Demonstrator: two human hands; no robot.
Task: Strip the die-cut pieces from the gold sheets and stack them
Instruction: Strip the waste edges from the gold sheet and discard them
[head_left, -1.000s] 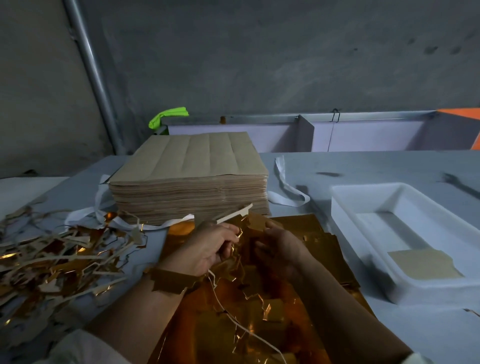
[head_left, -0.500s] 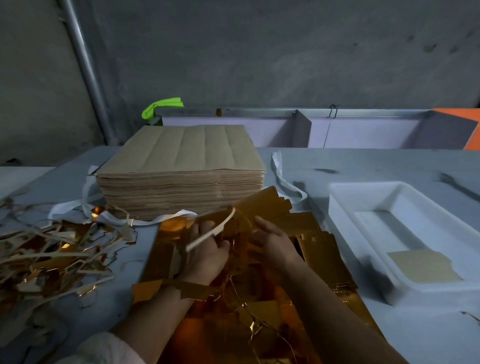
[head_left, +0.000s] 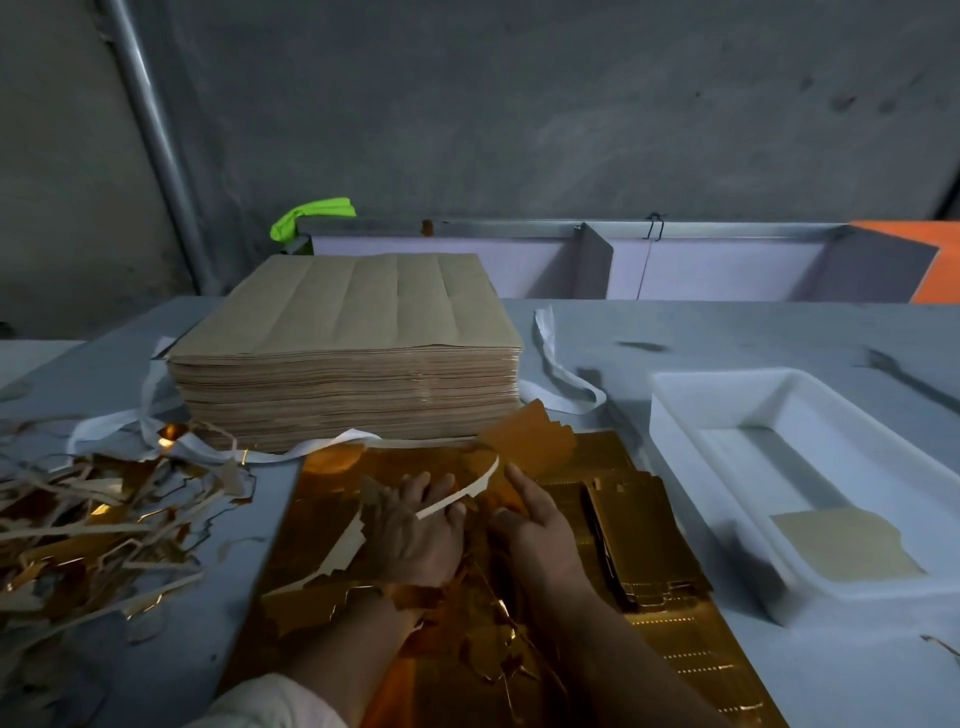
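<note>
Left hand (head_left: 415, 538) grips waste strip (head_left: 460, 493); right hand (head_left: 537, 525) grasp unclear. Gold sheet (head_left: 322, 512) flat on surface (head_left: 727, 332) under both hands. Risk: fast yank tears or creases attached piece.

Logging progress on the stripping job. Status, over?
Left hand pinching a white-backed strip over the gold sheet. Right hand on the sheet, grip unclear. Stripped pieces stacked right of the hands. Scrap pile to the left, not in the way.

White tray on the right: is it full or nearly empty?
Nearly empty: the white tray holds only a flat tan piece at its near end.
</note>
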